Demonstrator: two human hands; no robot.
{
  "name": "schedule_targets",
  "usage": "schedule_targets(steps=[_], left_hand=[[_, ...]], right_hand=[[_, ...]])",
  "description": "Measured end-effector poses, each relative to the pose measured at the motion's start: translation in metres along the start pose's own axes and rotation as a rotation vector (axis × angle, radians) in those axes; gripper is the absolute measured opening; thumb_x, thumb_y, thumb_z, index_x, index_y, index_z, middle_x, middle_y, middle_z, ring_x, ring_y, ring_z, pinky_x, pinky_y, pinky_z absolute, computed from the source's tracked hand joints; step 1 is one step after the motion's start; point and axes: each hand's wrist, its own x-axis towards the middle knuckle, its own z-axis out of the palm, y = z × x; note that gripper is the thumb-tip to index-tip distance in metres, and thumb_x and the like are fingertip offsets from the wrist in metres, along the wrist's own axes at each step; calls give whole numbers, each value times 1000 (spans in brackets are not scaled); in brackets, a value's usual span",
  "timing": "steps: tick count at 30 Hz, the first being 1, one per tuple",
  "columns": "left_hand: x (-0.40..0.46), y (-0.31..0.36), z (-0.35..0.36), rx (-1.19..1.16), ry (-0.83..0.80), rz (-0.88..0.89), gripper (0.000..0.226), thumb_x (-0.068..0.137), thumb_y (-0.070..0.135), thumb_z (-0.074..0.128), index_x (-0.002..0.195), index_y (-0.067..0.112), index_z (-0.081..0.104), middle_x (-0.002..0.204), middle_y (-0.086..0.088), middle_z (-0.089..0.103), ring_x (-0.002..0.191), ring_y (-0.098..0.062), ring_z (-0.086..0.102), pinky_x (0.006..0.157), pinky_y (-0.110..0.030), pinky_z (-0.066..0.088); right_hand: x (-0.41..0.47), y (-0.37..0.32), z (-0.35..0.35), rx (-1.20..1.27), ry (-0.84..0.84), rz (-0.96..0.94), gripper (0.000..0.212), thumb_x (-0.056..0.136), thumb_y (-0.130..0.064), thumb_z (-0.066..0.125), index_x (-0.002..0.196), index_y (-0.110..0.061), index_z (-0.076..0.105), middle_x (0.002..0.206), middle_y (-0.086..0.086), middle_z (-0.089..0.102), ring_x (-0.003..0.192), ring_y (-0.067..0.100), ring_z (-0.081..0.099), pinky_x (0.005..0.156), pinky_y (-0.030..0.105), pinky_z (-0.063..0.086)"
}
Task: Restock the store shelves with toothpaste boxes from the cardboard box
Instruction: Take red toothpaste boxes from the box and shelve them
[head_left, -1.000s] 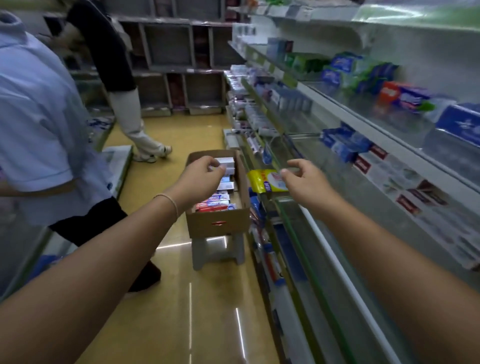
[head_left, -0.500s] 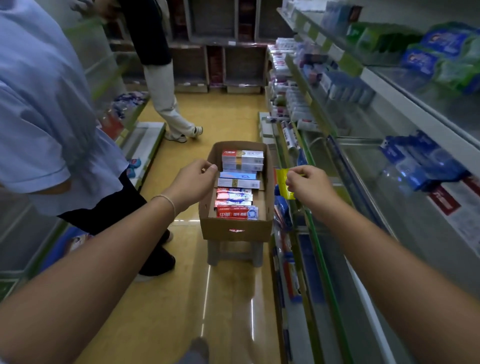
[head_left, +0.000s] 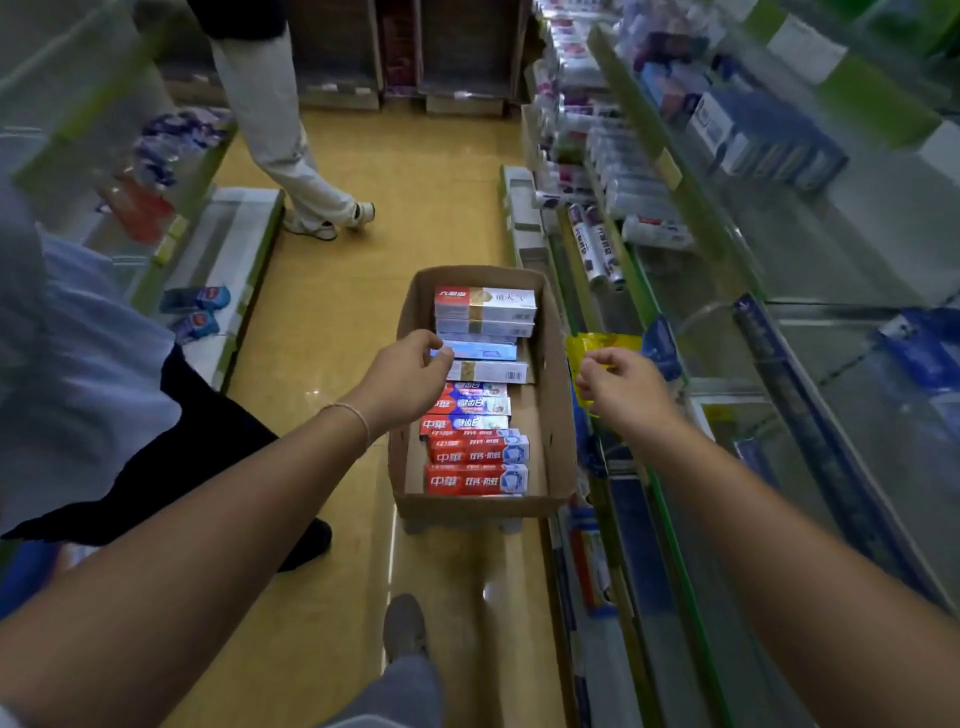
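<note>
The left hand (head_left: 410, 371) reaches over the left wall of the cardboard box (head_left: 558, 395), fingers curled, their tips at the near end of a light blue toothpaste box (head_left: 480, 351); whether they already pinch it I cannot tell. The right hand (head_left: 621, 387) hangs just right of the carton with fingers loosely curled and holding nothing, in front of a yellow packet (head_left: 597, 345) at the shelf edge. Inside the carton, white and gold boxes (head_left: 485, 306) lie stacked at the far end, and red toothpaste boxes (head_left: 478, 457) fill the near half; bare cardboard shows along the right wall. The carton sits on a low stool (head_left: 511, 525) in the aisle, close against the right-hand shelves (head_left: 691, 395), whose glass tiers carry scattered blue and white packs. Left of the carton, a person in a light blue shirt (head_left: 78, 374) stands close; farther down the yellow floor (head_left: 415, 176), another person's legs (head_left: 291, 140) stand mid-aisle. The wearer's own shoe (head_left: 405, 626) is near the bottom.
</note>
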Motion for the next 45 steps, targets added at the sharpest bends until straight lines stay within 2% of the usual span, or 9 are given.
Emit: schedule_targets(steps=[10,13,18,25,28,30,33,36,45], left_hand=[[105,-38,12,-72,-151,-66,31,101,37,48,122,15,54,105,-4,65,88,-13,64,75,-34,56],[115,-54,30,-139,-241,-168,32,99,38,51,123,16,49,102,-1,64,86,-11,66,70,-30,58],[136,-89,71,-118,-285,-294,37,98,38,52,128,17,46,110,-4,64,89,-13,66,67,-26,55],[157,-137,121,-138,-251,-468,35,100,31,51,133,18,46,106,5,57,92,-11,59,77,-30,53],[166,-163,143,-161,-271,-576,10,100,27,52,109,25,50,92,8,58,79,-6,59,69,-26,51],[171,-178,157,-173,-269,-652,6,100,27,51,98,26,46,88,7,56,83,-12,60,80,-34,53],[177,-199,175,-160,-309,-717,24,101,32,49,115,13,51,103,2,60,102,-21,61,93,-40,50],[179,-214,192,-222,-342,-775,39,99,35,50,135,22,46,123,-3,63,111,-24,62,93,-43,48],[175,-219,216,-363,-187,-894,47,101,32,48,144,28,30,133,-6,55,117,-30,59,94,-49,48]], right_hand=[[70,12,53,3,-30,140,32,96,-33,58,126,-22,56,111,-1,65,102,19,63,90,40,53],[82,27,64,-18,-103,166,39,100,-29,55,137,-22,47,108,-10,56,91,4,54,78,24,46],[116,72,92,-8,-237,267,49,101,-31,53,146,-21,38,135,0,51,83,-6,52,51,9,43],[164,128,138,-33,-360,410,53,101,-34,52,148,-21,32,142,6,46,78,5,57,60,26,52],[179,152,155,-75,-352,484,55,100,-34,54,148,-21,32,143,9,46,93,16,64,72,38,59],[186,168,166,-114,-341,526,53,99,-32,55,146,-17,34,138,10,52,100,21,65,82,44,59],[198,190,179,-141,-319,603,53,99,-30,55,145,-14,34,136,11,54,97,22,64,79,42,59],[206,204,187,-124,-324,694,53,100,-31,52,147,-14,31,133,10,56,85,18,62,65,34,55],[207,219,201,-7,-314,750,25,101,-34,50,119,-17,54,103,3,71,83,21,72,78,43,60]])
